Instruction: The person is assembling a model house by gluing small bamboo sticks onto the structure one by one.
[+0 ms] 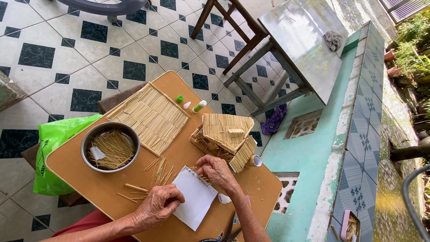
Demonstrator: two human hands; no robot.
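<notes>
Resting on the wooden counter (89, 179), the left hand (159, 204) is curled closed, pinning a white paper (195, 201). The right hand (217, 170) pinches small sticks (201, 175) at the paper's top edge, just beside a stick house (224, 134). Loose sticks (156, 172) lie near a steel bowl (109, 147) holding more, and a stick mat (150, 116) behind.

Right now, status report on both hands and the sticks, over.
Left hand pressing the paper flat. Right hand pinching sticks at the paper's top edge. Stick house just beyond, loose sticks beside.
</notes>
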